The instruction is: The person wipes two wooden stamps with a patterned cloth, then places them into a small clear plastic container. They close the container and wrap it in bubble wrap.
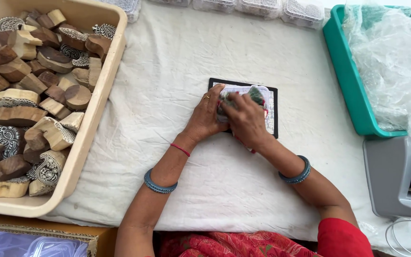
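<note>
Head view: your two hands meet at mid-tabletop.
Left hand [206,116]: fingers pressed together against the clear plastic box's [243,97] left side.
Right hand [246,121]: fingers curled over the box's top, gripping it.
Box: rests on a black-edged pad [272,107] atop the white cloth [177,66].
Left: beige tub [102,78] of carved wooden blocks [24,81].
Right: green tray [350,81] holding plastic wrap [391,62].

Bright even daylight, soft faint shadows, glare on plastic wrap [396,62], sharp focus, slight edge distortion

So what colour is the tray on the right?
Teal green tray, holding clear plastic wrap; seen in the head view.
</note>
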